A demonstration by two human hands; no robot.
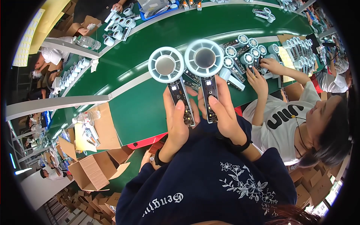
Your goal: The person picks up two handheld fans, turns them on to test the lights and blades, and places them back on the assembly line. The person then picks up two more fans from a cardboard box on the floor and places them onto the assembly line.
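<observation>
Head view: the left hand [177, 122] has its fingers [180, 107] wrapped around the handle of one pale-blue handheld fan [175, 87], and the right hand [227, 120] grips a second fan [207, 84] the same way, both ring heads upright, side by side above the green bench [135, 108]. Bare circuit boards face up under the thumbs, so the pair look part-built, the heads fitted and the handle fronts apparently left to cover; whether the blades turn cannot be told. Just beyond, to the right, a cluster of similar fans [248, 58] lies within reach of a co-worker's hands [258, 83], suggesting much of the batch remains. An open cardboard box [89, 173] sits at left.
</observation>
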